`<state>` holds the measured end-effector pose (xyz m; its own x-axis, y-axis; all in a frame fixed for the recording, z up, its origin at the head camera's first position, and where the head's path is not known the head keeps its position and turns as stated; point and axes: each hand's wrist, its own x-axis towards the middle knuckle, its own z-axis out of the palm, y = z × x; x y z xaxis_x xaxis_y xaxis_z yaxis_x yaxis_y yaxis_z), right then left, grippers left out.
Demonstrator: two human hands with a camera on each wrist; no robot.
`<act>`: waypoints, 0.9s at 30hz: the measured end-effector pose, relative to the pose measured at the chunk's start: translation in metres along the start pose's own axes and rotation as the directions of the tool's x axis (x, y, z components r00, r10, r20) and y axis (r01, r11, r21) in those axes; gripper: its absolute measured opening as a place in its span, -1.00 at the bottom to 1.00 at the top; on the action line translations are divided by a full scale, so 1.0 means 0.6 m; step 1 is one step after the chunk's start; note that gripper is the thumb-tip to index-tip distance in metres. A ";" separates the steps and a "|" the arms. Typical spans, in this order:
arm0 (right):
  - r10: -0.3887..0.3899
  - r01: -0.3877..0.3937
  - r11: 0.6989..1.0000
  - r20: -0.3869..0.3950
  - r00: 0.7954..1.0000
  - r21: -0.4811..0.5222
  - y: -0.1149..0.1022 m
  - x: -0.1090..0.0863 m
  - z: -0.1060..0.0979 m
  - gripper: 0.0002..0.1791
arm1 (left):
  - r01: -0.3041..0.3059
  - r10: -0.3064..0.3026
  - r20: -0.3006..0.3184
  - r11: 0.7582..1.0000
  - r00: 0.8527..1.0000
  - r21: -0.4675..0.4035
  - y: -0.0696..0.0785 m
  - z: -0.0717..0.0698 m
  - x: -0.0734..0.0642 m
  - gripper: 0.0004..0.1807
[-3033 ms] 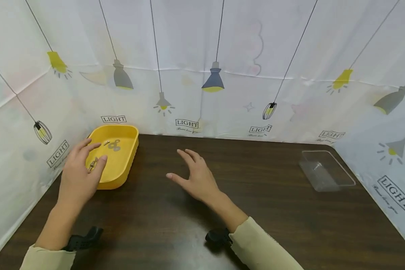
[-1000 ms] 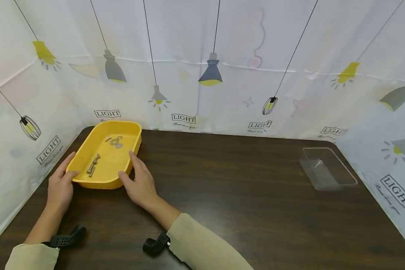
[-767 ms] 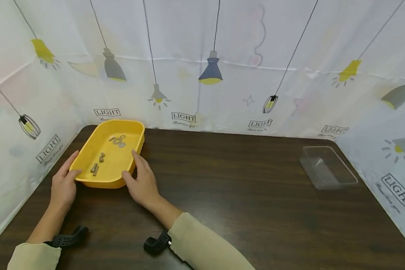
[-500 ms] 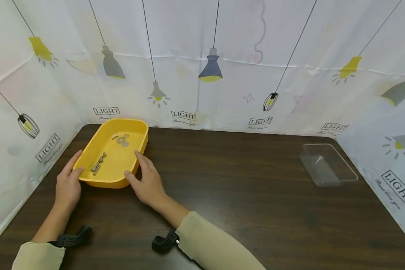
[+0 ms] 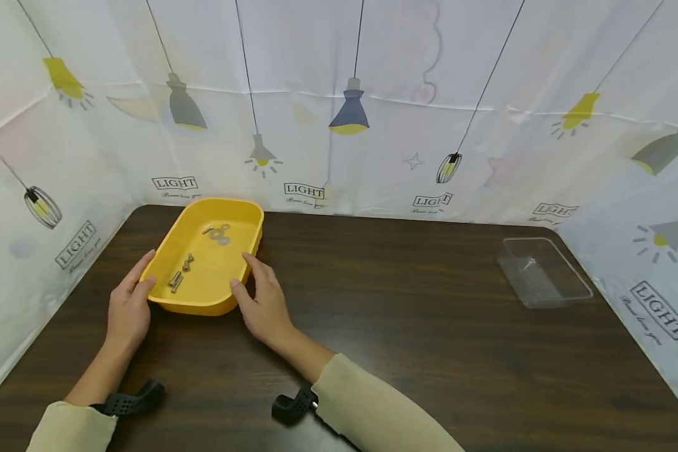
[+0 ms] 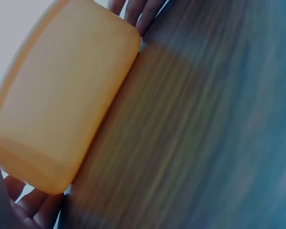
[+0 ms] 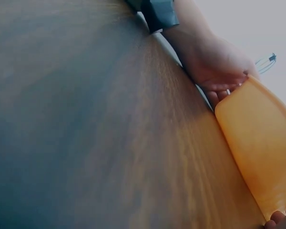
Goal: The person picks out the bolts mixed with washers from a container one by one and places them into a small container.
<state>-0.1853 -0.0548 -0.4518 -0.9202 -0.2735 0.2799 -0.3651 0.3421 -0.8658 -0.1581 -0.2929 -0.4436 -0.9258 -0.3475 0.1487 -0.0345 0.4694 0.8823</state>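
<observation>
Both hands hold a shallow yellow plastic tray point(image 5: 194, 307) on the left part of the table. My left hand point(image 5: 129, 311) grips its near left corner with the thumb at the rim, and my right hand point(image 5: 265, 307) grips the near right side. Inside lie several small metal bolts point(image 5: 176, 281) toward the left, flat grey washers point(image 5: 220, 233) and a short metal pin point(image 5: 207, 230) farther back. In the left wrist view the tray's front wall point(image 6: 66, 86) has fingers at both ends, low by the table. The right wrist view shows the tray wall point(image 7: 257, 138) between both hands.
A clear plastic box point(image 5: 542, 276) stands at the right rear of the dark wooden table point(image 5: 418, 326). White curtains point(image 5: 316, 56) printed with lamps border the back and both sides. Black camera straps point(image 5: 130, 400) sit on the wrists.
From apart, both hands have come to the tray and taken hold of its sides. The tray has since shifted to the right, and the bolts inside have moved a little.
</observation>
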 end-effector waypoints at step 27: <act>0.040 -0.037 0.995 -0.034 0.999 0.093 0.059 -0.030 -0.140 -0.34 | -0.112 0.152 0.179 0.969 0.972 -0.218 0.044 0.102 -0.025 -0.46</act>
<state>-0.1935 0.0375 -0.4524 -0.9384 -0.2291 0.2587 -0.3161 0.2671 -0.9103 -0.1680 -0.2256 -0.4497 -0.9724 -0.1213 0.1992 0.1523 0.3167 0.9362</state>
